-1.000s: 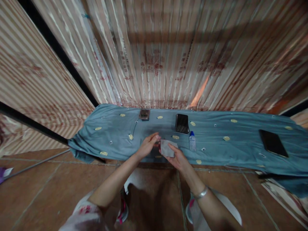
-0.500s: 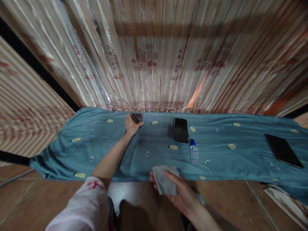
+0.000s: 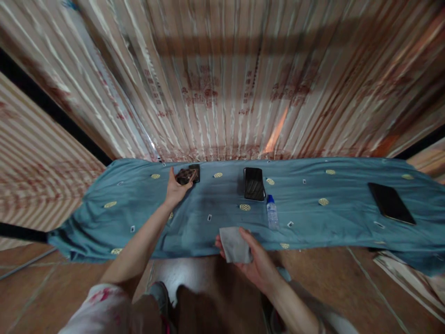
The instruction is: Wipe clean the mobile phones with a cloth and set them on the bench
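Note:
My left hand [image 3: 176,191] reaches to the back left of the cloth-covered table, thumb and fingers around a small dark flat thing with a brown pattern [image 3: 187,176]. Its exact kind is hard to make out. Right behind it lies another dark flat rectangle [image 3: 196,170], partly covered. Closer to me, my right hand [image 3: 257,264] grips a folded grey cloth [image 3: 235,245], the thumb on top and the fingers underneath, over the front edge.
A black tablet-like device [image 3: 254,184] lies mid-table, with a blue-capped clear bottle [image 3: 272,213] beside it. Farther right is another black flat device [image 3: 391,202]. The teal tablecloth [image 3: 194,232] is patterned. Striped curtains [image 3: 215,93] hang behind, and dark poles [image 3: 52,106] frame the sides.
My left hand has drawn the patterned thing leftward, and a dark rectangle now shows behind it. My right hand keeps the cloth in nearly the same place. The view has shifted slightly.

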Tool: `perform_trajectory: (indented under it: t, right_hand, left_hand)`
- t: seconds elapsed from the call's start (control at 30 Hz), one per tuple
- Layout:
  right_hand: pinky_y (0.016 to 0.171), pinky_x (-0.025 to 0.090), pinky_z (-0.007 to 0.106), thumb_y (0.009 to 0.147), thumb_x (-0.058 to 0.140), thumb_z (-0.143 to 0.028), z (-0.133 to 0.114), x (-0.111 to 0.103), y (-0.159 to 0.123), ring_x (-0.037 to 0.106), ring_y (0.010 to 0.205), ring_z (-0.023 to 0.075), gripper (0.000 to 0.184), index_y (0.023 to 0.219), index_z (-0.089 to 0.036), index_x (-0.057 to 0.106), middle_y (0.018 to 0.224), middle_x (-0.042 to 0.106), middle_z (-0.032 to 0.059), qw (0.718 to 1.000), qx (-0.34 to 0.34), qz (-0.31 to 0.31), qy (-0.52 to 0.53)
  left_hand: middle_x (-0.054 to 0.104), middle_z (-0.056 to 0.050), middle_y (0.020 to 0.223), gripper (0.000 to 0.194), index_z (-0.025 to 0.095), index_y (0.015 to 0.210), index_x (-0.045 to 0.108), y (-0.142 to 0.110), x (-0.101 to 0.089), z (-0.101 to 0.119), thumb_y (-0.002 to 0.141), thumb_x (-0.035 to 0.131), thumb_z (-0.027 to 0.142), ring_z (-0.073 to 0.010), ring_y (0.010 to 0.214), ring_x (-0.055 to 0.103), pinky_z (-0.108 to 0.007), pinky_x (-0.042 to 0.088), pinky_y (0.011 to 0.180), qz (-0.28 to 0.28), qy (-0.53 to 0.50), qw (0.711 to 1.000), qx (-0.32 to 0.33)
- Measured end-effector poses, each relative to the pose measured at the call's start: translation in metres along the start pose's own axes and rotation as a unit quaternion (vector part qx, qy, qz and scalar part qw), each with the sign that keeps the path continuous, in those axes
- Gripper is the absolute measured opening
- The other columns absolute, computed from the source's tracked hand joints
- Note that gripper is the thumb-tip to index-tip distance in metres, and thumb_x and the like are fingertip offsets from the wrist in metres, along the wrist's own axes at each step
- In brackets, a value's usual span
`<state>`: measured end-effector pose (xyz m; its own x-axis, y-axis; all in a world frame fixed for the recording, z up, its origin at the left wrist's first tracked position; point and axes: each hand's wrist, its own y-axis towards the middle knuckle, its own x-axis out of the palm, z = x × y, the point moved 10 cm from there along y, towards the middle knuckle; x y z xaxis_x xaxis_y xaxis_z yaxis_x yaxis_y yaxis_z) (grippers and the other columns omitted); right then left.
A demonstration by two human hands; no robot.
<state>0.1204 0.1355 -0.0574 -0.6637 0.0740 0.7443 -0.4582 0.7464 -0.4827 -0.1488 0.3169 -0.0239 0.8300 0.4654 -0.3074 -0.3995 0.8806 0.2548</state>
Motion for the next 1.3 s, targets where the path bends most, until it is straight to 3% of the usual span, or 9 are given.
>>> perform_trajectory:
  t: [0.2, 0.37, 0.47, 0.57, 0.7, 0.8, 0.97, 1.1, 1.3]
  right_hand:
    - [0.068, 0.059, 0.031, 0.085, 0.054, -0.028, -0.036, -0.021, 0.018, 0.073, 0.075, 0.02, 0.021, 0.084, -0.014, 0.069, 0.081, 0.076, 0.0083, 0.993, -0.089, 0.068, 0.022]
    - [0.075, 0.058, 0.037, 0.083, 0.053, -0.037, -0.06, -0.032, 0.025, 0.072, 0.078, 0.022, 0.024, 0.087, -0.017, 0.067, 0.082, 0.076, 0.0062, 0.968, -0.202, 0.109, -0.104]
    - [0.093, 0.05, 0.04, 0.084, 0.054, -0.042, -0.069, -0.02, 0.015, 0.067, 0.098, 0.0235, 0.032, 0.093, -0.016, 0.069, 0.093, 0.075, 0.0075, 0.918, -0.28, 0.119, -0.255]
    - [0.106, 0.04, 0.039, 0.085, 0.055, -0.039, -0.061, 0.006, 0.004, 0.06, 0.112, 0.0226, 0.031, 0.105, -0.019, 0.069, 0.109, 0.071, 0.0067, 0.859, -0.318, 0.079, -0.393]
    - [0.11, 0.036, 0.038, 0.096, 0.037, -0.035, -0.028, 0.049, -0.004, 0.052, 0.125, 0.0197, 0.04, 0.126, -0.02, 0.059, 0.13, 0.06, 0.0094, 0.696, -0.359, -0.026, -0.621]
    - [0.112, 0.034, 0.04, 0.095, 0.04, -0.037, -0.01, 0.053, 0.001, 0.045, 0.133, 0.0213, 0.043, 0.132, -0.019, 0.054, 0.139, 0.052, 0.0111, 0.636, -0.356, -0.039, -0.684]
    - [0.112, 0.035, 0.041, 0.094, 0.044, -0.042, -0.002, 0.053, 0.007, 0.047, 0.131, 0.0246, 0.047, 0.129, -0.014, 0.057, 0.137, 0.053, 0.0159, 0.622, -0.343, -0.034, -0.703]
    - [0.112, 0.035, 0.041, 0.096, 0.039, -0.039, -0.007, 0.056, 0.004, 0.048, 0.131, 0.0234, 0.044, 0.126, -0.015, 0.06, 0.135, 0.056, 0.0148, 0.636, -0.352, -0.031, -0.686]
    - [0.112, 0.035, 0.039, 0.098, 0.035, -0.035, -0.014, 0.06, -0.003, 0.048, 0.13, 0.0205, 0.042, 0.129, -0.02, 0.058, 0.135, 0.057, 0.0101, 0.653, -0.383, -0.025, -0.653]
  left_hand:
    - [0.056, -0.014, 0.128, 0.101, 0.019, 0.145, 0.026, -0.114, -0.008, 0.059, 0.06, 0.077, 0.033, -0.0283, 0.115, 0.058, -0.044, 0.044, 0.101, -0.113, 0.066, 0.99, 0.045]
    - [0.056, -0.013, 0.129, 0.099, 0.019, 0.146, 0.021, -0.201, 0.009, 0.074, 0.062, 0.073, 0.024, -0.0263, 0.117, 0.058, -0.042, 0.044, 0.101, -0.192, 0.064, 0.979, 0.027]
    - [0.055, -0.015, 0.131, 0.101, 0.019, 0.147, 0.019, -0.229, 0.024, 0.076, 0.06, 0.072, 0.02, -0.0275, 0.117, 0.057, -0.045, 0.044, 0.101, -0.225, 0.037, 0.973, 0.023]
    - [0.056, -0.016, 0.13, 0.1, 0.018, 0.145, 0.026, -0.237, 0.03, 0.075, 0.057, 0.075, 0.019, -0.0298, 0.12, 0.055, -0.046, 0.04, 0.105, -0.227, 0.009, 0.974, 0.002]
    - [0.057, -0.016, 0.13, 0.097, 0.018, 0.142, 0.035, -0.23, 0.024, 0.074, 0.054, 0.077, 0.018, -0.0307, 0.123, 0.053, -0.044, 0.036, 0.108, -0.201, -0.028, 0.979, -0.025]
    - [0.058, -0.015, 0.128, 0.1, 0.018, 0.144, 0.03, -0.228, 0.02, 0.069, 0.056, 0.077, 0.018, -0.0296, 0.118, 0.056, -0.042, 0.04, 0.104, -0.204, -0.023, 0.978, -0.041]
    - [0.058, -0.014, 0.128, 0.113, 0.019, 0.149, 0.021, -0.232, 0.016, 0.053, 0.053, 0.082, 0.019, -0.0281, 0.114, 0.058, -0.041, 0.043, 0.101, -0.217, -0.05, 0.971, -0.088]
    - [0.051, -0.012, 0.138, 0.122, 0.028, 0.148, 0.022, -0.234, 0.011, 0.042, 0.045, 0.089, 0.024, -0.0266, 0.117, 0.057, -0.038, 0.048, 0.095, -0.173, -0.249, 0.934, -0.189]
    - [0.07, -0.013, 0.104, 0.042, 0.012, 0.115, 0.06, -0.253, 0.025, 0.019, 0.091, 0.045, 0.044, -0.021, 0.087, 0.068, -0.036, 0.057, 0.079, -0.112, -0.442, 0.779, -0.431]
